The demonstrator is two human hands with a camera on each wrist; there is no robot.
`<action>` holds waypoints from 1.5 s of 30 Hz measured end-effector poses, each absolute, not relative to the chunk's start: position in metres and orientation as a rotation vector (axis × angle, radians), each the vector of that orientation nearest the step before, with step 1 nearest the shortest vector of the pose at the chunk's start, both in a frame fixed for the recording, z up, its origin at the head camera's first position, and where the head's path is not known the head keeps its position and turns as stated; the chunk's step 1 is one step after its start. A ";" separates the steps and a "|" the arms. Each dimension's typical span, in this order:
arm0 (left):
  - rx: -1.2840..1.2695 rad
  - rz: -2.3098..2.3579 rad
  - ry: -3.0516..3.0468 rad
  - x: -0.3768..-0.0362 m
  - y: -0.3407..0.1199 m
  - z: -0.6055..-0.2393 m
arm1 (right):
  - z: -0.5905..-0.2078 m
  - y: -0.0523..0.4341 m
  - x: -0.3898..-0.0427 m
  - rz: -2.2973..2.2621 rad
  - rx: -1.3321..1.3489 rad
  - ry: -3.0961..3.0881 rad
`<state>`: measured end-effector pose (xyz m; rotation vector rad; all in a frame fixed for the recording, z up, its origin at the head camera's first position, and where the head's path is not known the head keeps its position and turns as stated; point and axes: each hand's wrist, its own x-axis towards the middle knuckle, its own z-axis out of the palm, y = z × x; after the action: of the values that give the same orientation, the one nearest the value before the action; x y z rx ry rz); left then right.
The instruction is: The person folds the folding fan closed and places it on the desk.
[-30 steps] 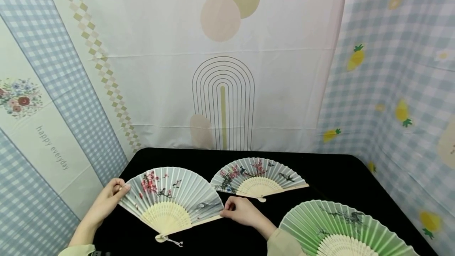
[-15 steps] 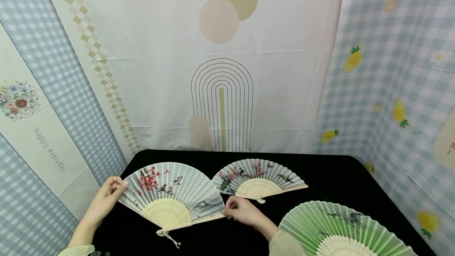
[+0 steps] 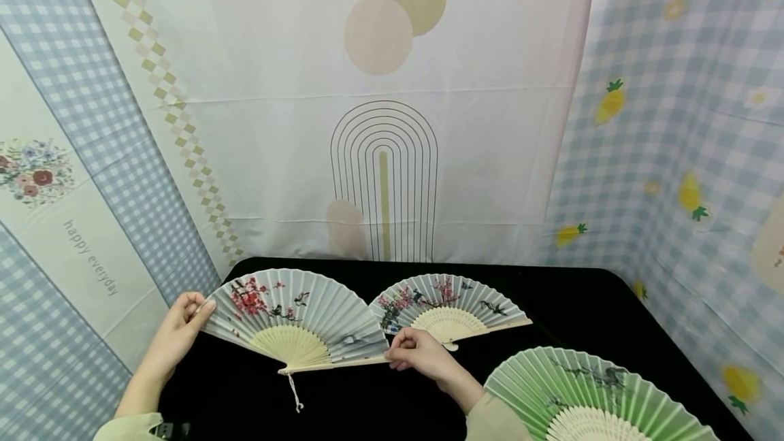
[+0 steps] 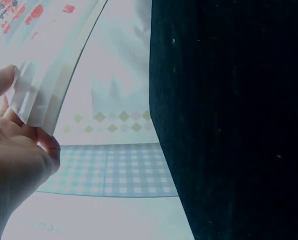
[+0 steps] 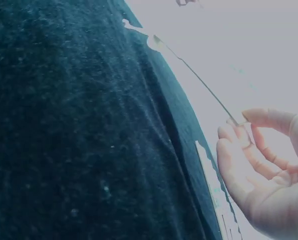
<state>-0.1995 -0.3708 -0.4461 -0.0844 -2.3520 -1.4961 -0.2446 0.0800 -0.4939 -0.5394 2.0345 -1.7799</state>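
A spread folding fan [image 3: 333, 305], pale grey with red blossoms and small birds, is held between both hands at the table's left. My left hand [image 3: 177, 327] pinches its left edge; the left wrist view shows the thumb over the pleated cloth [image 4: 31, 95] and fingers behind it. My right hand [image 3: 425, 357] pinches the tip of the right outer stick, seen edge-on in the right wrist view, where thumb and fingertips of that hand [image 5: 266, 172] meet. From the pivot hangs a white cord [image 3: 295, 392]. Behind the right hand lies a second open fan [image 3: 450, 325] with pink blossoms.
A green open fan [image 3: 520, 386] lies at the front right, partly cut off by the frame, beside the right sleeve [image 3: 499, 420]. All this is over a black cloth-covered table [image 3: 576, 305]. Printed curtains [image 3: 490, 155] stand close behind and at both sides.
The held fan has risen away from the table and tipped flatter, both hands going with it. Its cord swung from slanting right to hanging almost straight down. The other two fans stayed put.
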 end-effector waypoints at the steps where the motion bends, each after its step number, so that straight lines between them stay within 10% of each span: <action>1: -0.088 -1.492 -2.345 -0.200 -0.371 -0.445 | -0.493 0.081 -0.245 -1.794 -0.541 2.026; 45: -0.288 -1.784 -1.714 -0.242 -0.285 -0.342 | -0.415 0.123 -0.280 -2.492 -0.170 1.720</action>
<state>-0.2422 -0.2851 -0.3421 -0.2881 -1.7139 -1.7840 -0.2796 0.1226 -0.4151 -0.1695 1.7199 -2.4923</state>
